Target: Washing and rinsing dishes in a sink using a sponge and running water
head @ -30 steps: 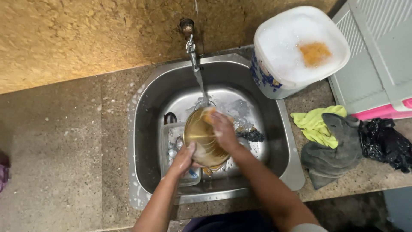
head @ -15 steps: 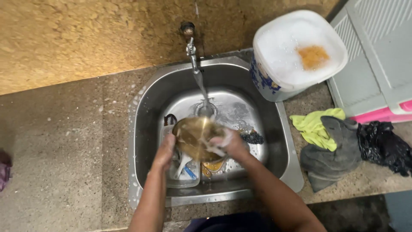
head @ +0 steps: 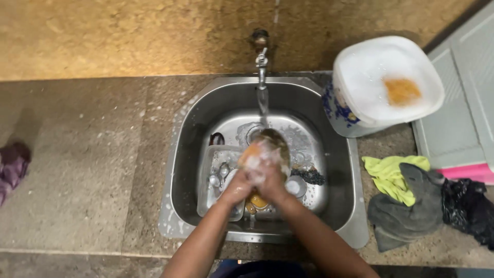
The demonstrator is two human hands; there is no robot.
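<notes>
A brass-coloured bowl (head: 277,142) is tilted on edge over the steel sink (head: 191,154), right under the water running from the tap (head: 261,57). My left hand (head: 235,188) grips the bowl's lower left side. My right hand (head: 271,180) is beside it, pressing a foamy orange sponge (head: 251,155) against the bowl's face. Both hands are wet and soapy and nearly touch each other. The bowl's lower part is hidden behind my fingers.
A steel tray (head: 208,174) with spoons and small dishes lies in the sink. On the counter to the right are a white bucket (head: 355,121) of suds, a yellow cloth (head: 389,174), a grey cloth (head: 406,213) and a black cloth (head: 469,207). A purple cloth (head: 12,166) lies far left.
The bowl has gone from lying flat between my hands to standing on edge under the water stream. My hands have come together below it, with the sponge now on its left face.
</notes>
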